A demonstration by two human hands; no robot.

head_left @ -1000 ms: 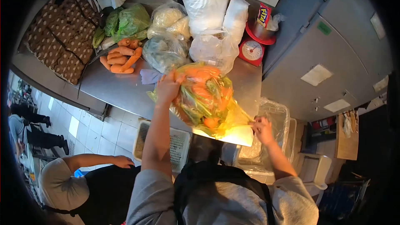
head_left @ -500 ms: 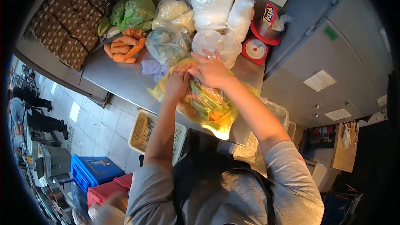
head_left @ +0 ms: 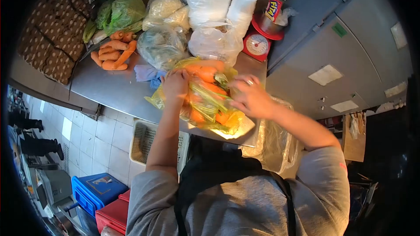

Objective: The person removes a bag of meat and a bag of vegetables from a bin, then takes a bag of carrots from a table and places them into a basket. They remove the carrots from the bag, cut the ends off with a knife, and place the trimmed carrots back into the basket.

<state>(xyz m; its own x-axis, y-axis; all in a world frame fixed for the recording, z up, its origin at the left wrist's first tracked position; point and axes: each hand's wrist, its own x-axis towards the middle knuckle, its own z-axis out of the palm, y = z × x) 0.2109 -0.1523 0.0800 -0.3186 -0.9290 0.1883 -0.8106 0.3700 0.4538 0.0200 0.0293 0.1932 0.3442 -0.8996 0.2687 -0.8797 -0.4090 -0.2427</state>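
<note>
The yellow bag [head_left: 205,98] of carrots and green stalks is lying at the near edge of the steel surface [head_left: 113,89], just in front of the red scale [head_left: 257,46] and touching the clear bags heaped behind it. The left hand [head_left: 176,85] is pressing down on the bag's left shoulder, its grip curled and bunching the film, while the right hand [head_left: 250,98] is laying its fingers over the bag's right side; whether that grip is pinching plastic or only resting on it cannot be told. The bag is looking full and lumpy, so it is likely weighing a fair amount, and the thin, glossy film is probably sliding easily under fingers and stretching or tearing if lifted by a single corner. The stiff carrots inside are giving firm points to hold through the plastic, whereas the leafy stalks are soft and bruising readily under a hard squeeze. A hold with one hand gathering the neck and the other supporting the underside is seeming the safest. Left of the bag, loose carrots [head_left: 111,54] are lying beside a green leafy bundle [head_left: 120,13], well apart from both hands. A pale slotted crate [head_left: 146,140] is sitting on the floor below the surface's edge, beneath the bag.
</note>
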